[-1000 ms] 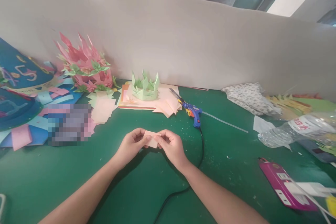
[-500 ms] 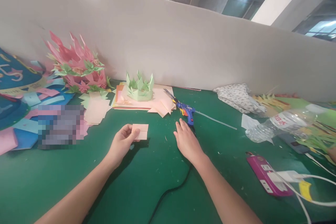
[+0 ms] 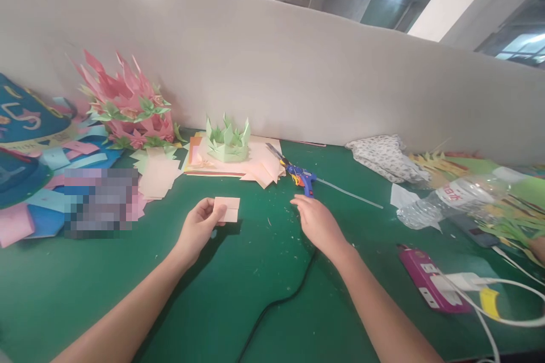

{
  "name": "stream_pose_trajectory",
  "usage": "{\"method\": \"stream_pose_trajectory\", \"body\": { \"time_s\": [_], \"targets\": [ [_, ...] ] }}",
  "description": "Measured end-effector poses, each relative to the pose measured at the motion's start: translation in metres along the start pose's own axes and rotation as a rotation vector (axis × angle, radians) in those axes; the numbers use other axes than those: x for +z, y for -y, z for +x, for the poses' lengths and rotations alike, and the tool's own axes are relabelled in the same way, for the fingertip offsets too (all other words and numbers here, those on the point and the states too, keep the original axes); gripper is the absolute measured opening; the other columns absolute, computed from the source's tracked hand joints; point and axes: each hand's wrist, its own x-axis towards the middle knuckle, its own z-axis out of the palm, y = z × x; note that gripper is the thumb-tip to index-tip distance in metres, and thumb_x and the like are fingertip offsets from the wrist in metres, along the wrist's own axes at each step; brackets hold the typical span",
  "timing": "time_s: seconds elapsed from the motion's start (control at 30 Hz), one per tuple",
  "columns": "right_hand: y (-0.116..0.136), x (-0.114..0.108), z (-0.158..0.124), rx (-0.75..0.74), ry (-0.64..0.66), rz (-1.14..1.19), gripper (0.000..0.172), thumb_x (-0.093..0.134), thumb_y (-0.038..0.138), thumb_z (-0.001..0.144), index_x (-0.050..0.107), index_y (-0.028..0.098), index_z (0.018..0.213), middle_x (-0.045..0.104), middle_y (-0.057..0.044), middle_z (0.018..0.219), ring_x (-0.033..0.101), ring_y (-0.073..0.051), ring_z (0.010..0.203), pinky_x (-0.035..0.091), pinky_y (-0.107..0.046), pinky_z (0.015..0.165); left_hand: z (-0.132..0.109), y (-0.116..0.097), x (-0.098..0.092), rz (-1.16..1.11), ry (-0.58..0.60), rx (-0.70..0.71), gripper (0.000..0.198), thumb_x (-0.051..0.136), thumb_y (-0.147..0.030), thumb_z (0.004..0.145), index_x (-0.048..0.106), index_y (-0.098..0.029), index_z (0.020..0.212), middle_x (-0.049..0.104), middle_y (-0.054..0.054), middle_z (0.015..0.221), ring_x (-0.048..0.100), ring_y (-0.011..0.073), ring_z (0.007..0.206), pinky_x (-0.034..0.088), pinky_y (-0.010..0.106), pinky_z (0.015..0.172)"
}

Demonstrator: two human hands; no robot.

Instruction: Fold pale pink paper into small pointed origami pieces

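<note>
While the left hand [image 3: 196, 231] pinches folded peach paper [image 3: 231, 210] mid-frame, the right hand [image 3: 320, 226], fingers loosely extended, is beside the hot-glue gun [image 3: 307, 180].

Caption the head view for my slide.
Folded peach paper in the grip of the left hand, right hand near the blue glue gun on a green tabletop.

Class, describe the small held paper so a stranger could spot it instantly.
Start at the green table, then find the person's left hand. It pinches a small pale-pink paper. Unlike the pale sheets lying stacked nearby, this one is held and has a line across it.
</note>
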Motion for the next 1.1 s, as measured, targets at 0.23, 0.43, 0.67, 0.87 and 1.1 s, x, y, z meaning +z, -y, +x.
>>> {"method": "stream_pose_trajectory", "body": {
  "time_s": [0.23,0.43,0.67,0.87,1.1],
  "targets": [
    [0.0,-0.012,0.002,0.1,-0.037,-0.071,0.027,0.04,0.004,0.07,0.062,0.019,0.069,0.061,-0.003,0.061,0.054,-0.016,0.058,0.036,-0.026,0.051,0.001,-0.003,0.001,0.0,-0.018,0.004,0.029,0.064,-0.045,0.069,0.056,-0.018,0.077,0.061,-0.001,0.075,0.054,0.0111,0.064,0.043,0.021,0.06],
    [0.003,-0.017,-0.023,-0.121,0.054,0.211,0.038,0.037,0.011,0.081,0.063,0.024,0.106,0.061,-0.002,0.115,0.052,-0.02,0.109,0.042,-0.032,0.085,0.001,-0.002,0.001,0.045,-0.026,0.008,0.033,0.063,-0.049,0.067,0.055,-0.017,0.075,0.059,0.0,0.072,0.053,0.012,0.061,0.043,0.022,0.057],
    [0.015,-0.044,-0.066,-0.116,0.384,0.606,0.036,0.038,0.035,0.091,0.071,0.024,0.078,0.071,-0.001,0.076,0.065,-0.015,0.075,0.049,-0.026,0.07,0.0,-0.001,0.001,0.05,-0.008,0.032,0.029,0.062,-0.045,0.071,0.055,-0.017,0.076,0.058,-0.001,0.073,0.052,0.0105,0.061,0.041,0.02,0.055],
    [0.009,-0.027,-0.059,-0.041,0.098,0.459,0.029,0.042,0.035,0.089,0.069,0.026,0.094,0.064,-0.004,0.11,0.056,-0.021,0.105,0.043,-0.034,0.087,-0.003,-0.003,0.003,0.056,-0.011,0.027,0.03,0.062,-0.046,0.069,0.055,-0.018,0.075,0.058,-0.001,0.072,0.052,0.0108,0.06,0.04,0.02,0.052],
    [0.018,-0.035,-0.065,-0.008,-0.063,0.337,0.049,0.036,0.033,0.091,0.057,0.019,0.049,0.057,0.0,0.047,0.054,-0.012,0.047,0.035,-0.024,0.051,-0.002,-0.004,0.003,0.031,-0.02,0.045,0.027,0.064,-0.043,0.069,0.056,-0.018,0.073,0.059,-0.003,0.071,0.052,0.0087,0.059,0.04,0.019,0.054]
  ]
}}
